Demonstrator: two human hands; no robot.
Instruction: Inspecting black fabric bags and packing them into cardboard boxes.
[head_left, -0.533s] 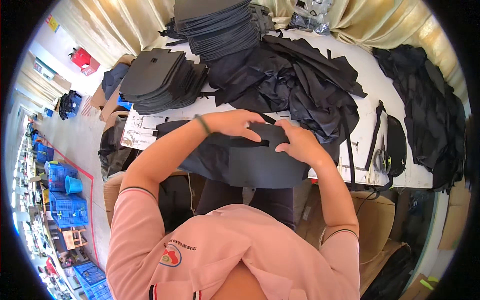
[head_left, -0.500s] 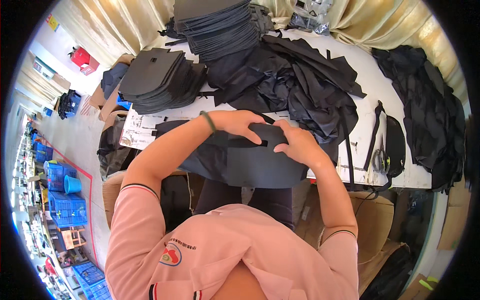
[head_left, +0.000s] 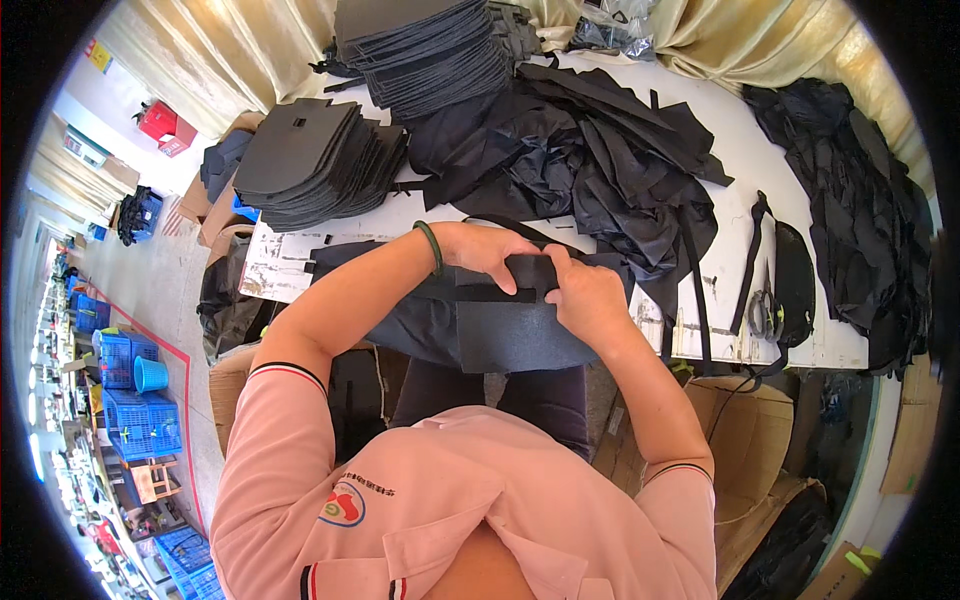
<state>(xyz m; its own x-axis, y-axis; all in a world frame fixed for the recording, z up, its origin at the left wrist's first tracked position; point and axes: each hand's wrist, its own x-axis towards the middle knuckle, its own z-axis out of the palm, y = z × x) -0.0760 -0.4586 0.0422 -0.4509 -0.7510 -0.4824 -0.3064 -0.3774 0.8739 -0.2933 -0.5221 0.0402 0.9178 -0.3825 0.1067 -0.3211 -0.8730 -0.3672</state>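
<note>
A dark grey panel [head_left: 520,340] lies across black fabric [head_left: 405,325] at the near edge of the table, partly overhanging it. My left hand [head_left: 488,255], a green bangle on its wrist, grips the panel's far edge, thumb on top. Close beside it, my right hand [head_left: 590,300] pinches the same edge with thumb and index finger. Between the two thumbs a dark strip crosses the panel. The undersides of my fingers are hidden by the panel and fabric.
Stacked dark panels [head_left: 290,155] stand at the left, with a taller stack [head_left: 420,60] behind. Black fabric [head_left: 590,150] is heaped in the middle. Scissors [head_left: 762,312] and a black pouch [head_left: 795,285] lie right, near more fabric [head_left: 850,210]. Below is a cardboard box [head_left: 755,440].
The panel's far edge has folded or tilted toward me, and a dark strip now shows across it. My right hand has shifted slightly nearer; my left stays almost in place.
</note>
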